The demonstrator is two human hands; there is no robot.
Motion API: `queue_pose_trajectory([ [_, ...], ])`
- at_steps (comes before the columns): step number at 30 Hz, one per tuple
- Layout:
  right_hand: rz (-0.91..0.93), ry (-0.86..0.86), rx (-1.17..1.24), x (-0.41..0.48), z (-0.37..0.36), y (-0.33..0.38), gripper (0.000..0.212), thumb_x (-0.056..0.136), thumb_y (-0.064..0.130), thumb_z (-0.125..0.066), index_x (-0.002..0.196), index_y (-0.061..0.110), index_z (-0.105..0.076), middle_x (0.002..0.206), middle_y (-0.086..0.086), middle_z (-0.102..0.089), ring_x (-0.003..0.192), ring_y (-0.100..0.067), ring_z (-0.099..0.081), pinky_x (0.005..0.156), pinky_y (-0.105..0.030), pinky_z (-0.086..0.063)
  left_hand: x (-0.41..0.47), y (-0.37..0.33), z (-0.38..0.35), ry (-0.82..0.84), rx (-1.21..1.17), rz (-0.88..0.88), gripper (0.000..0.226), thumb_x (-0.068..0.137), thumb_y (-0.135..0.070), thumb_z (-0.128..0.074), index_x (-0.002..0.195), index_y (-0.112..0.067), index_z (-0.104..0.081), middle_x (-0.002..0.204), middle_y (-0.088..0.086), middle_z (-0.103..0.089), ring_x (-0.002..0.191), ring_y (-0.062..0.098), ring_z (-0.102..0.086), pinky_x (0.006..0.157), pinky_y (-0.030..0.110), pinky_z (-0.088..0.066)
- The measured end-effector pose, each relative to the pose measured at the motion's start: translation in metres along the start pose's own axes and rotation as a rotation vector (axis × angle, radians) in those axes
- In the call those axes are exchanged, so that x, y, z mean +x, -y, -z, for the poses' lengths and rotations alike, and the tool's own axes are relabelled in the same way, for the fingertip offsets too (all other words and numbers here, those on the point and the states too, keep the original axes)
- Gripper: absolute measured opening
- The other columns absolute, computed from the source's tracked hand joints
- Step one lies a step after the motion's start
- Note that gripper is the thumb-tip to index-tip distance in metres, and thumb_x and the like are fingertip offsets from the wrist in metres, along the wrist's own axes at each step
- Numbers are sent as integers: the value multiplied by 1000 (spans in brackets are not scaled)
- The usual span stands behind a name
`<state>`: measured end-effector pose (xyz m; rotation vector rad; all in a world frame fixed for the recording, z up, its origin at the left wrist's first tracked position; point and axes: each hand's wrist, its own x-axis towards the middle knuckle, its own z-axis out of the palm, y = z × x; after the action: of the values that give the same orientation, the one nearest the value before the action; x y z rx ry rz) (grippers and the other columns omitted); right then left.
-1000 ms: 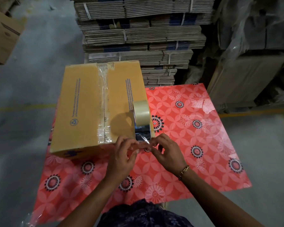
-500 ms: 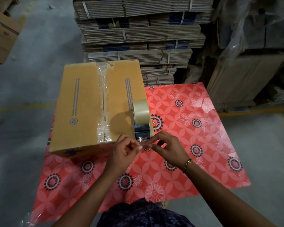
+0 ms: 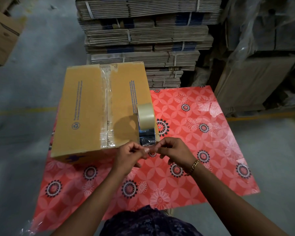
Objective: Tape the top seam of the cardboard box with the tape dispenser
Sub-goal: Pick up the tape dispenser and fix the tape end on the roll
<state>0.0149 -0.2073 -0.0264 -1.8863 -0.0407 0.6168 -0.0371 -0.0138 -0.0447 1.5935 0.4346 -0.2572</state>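
A closed brown cardboard box (image 3: 85, 109) stands on the left part of a red flowered table. Clear tape (image 3: 106, 106) runs along its top centre seam from far edge to near edge. A tape dispenser (image 3: 146, 124) with a pale tape roll stands upright on the box's near right corner. Just in front of it, my left hand (image 3: 129, 155) and my right hand (image 3: 174, 151) pinch the loose clear tape end (image 3: 151, 147) between thumbs and fingertips, the hands almost touching each other.
The red flowered table cover (image 3: 194, 150) extends right and toward me. Behind the box rise strapped stacks of flat cardboard (image 3: 143, 36). Plastic-wrapped cartons (image 3: 262, 48) stand at the right, another brown box (image 3: 2, 34) on the floor at far left.
Both hands have stayed at the dispenser's front, shifting slightly up and closer together on the tape end. The box and dispenser have not moved.
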Motion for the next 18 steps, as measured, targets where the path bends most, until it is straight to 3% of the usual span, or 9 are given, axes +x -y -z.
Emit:
queue_pose_trajectory([
  [8,-59,-56,65,3,-9,0,3,84,6,-71,81,7,-72,71,-10,-70,59,-16,-60,42,-24,-48,-4,-4,-6,-68,-118,92,14,86,-9,-75,90,1,-67,75,4,-78,70,14,-76,55,31,-54],
  [14,-55,-149,74,2,-22,0,4,81,4,-72,80,2,-68,76,-23,-71,52,-16,-55,38,-24,-46,-3,-6,-18,-127,-171,107,18,84,-9,-77,78,-9,-61,72,5,-76,68,16,-75,48,26,-51],
  [18,-98,-177,218,-1,-27,-4,27,80,1,-71,92,15,-51,74,-15,-66,41,-14,-47,38,-24,-41,-3,-5,-22,-163,-205,100,26,84,-6,-76,80,-12,-51,76,6,-74,64,13,-74,45,26,-48],
])
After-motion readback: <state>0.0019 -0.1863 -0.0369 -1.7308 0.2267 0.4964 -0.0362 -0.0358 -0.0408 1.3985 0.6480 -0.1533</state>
